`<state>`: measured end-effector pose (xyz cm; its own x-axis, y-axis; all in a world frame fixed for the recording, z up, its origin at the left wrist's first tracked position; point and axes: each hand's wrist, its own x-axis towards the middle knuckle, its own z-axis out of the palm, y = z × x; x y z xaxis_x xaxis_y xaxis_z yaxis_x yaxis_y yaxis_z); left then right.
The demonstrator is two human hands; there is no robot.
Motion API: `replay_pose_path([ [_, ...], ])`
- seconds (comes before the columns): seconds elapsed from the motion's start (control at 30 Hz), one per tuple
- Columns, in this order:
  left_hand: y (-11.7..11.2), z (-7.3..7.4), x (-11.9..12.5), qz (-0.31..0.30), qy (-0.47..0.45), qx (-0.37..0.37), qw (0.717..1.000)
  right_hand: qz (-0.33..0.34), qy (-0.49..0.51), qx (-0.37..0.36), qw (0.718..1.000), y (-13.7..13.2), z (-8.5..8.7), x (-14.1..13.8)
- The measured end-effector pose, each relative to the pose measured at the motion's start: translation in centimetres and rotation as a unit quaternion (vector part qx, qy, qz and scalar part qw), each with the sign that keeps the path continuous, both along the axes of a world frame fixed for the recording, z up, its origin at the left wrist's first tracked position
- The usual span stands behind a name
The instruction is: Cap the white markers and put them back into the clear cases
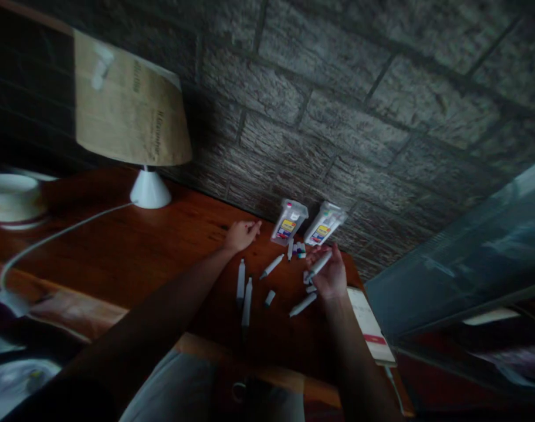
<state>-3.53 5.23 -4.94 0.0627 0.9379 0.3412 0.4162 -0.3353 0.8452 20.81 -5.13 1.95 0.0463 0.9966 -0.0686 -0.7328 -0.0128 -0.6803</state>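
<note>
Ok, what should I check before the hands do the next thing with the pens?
1. Right hand grips one marker: ok.
2. Left hand is free: cannot tell, its fingers are curled on the table.
3. One pack and the other pack lean at the wall: ok.
4. Loose markers lie between the hands, within reach: ok.
5. Cap on the held marker: cannot tell, too blurred.

Markers (247, 302) on table (139, 252), packs (288, 221) behind, lamp (131, 117) left
</note>
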Motion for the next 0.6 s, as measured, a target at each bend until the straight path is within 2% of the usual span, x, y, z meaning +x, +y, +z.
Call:
replay_pose_path([
  [0.13, -0.1, 0.1, -0.1, 0.008, -0.032, -0.021, 0.999, -0.004, -0.045, -0.012, 0.999, 0.3, 1.8, -0.2],
  [0.27, 0.0, 0.1, -0.2, 0.008, -0.052, -0.03, 0.998, -0.045, -0.012, -0.008, 0.999, 0.8, 4.8, -1.0],
  [0.33, 0.2, 0.0, -0.2, 0.005, -0.062, -0.035, 0.997, -0.06, -0.015, -0.021, 0.998, 0.7, 5.8, -1.8],
  [0.43, 0.5, -0.3, -0.2, 0.0, -0.076, -0.041, 0.996, -0.006, -0.067, -0.038, 0.997, -0.1, 6.0, -3.4],
  [0.53, 0.7, -0.6, -0.1, -0.004, -0.09, -0.046, 0.995, 0.043, -0.148, 0.023, 0.988, -0.2, 6.1, -4.6],
  [0.6, 0.7, -0.7, -0.1, -0.006, -0.097, -0.047, 0.994, 0.01, -0.224, 0.075, 0.972, 0.8, 6.9, -4.5],
])
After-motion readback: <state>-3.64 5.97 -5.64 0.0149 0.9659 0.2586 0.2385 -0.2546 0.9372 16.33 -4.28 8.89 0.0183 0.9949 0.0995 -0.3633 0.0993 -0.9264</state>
